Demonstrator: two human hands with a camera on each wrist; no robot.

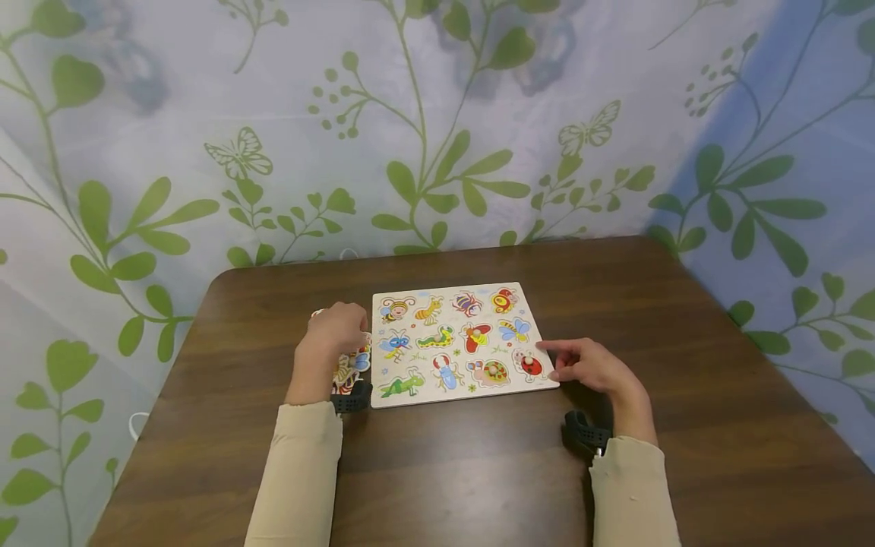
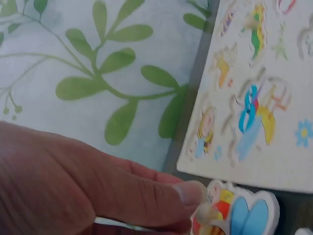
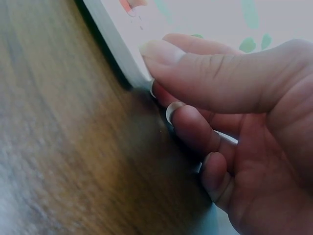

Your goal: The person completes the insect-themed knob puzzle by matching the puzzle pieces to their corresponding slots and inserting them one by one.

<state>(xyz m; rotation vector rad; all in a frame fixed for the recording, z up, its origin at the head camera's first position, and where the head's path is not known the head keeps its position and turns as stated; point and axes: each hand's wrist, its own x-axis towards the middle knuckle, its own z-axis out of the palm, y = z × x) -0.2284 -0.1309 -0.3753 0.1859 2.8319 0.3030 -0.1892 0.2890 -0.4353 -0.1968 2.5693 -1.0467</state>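
A pale wooden puzzle board (image 1: 454, 391) printed with colourful insects lies on the table between my hands. My right hand (image 1: 593, 366) pinches its near right corner, thumb on top, as the right wrist view shows close up. My left hand (image 1: 335, 330) is just left of the board, over a small pile of loose puzzle pieces (image 1: 345, 372). In the left wrist view its thumb and fingers pinch at the edge of a bee puzzle piece (image 2: 252, 215) with blue wings and a small knob. The left fingertips are partly hidden.
The dark wooden table (image 1: 465, 471) extends around the board, with a patterned curtain (image 1: 437, 137) behind its far edge. Small knobs stand on some board pictures, among them the caterpillar (image 1: 437, 338) and the ladybird (image 1: 529, 365). Each wrist wears a black camera mount.
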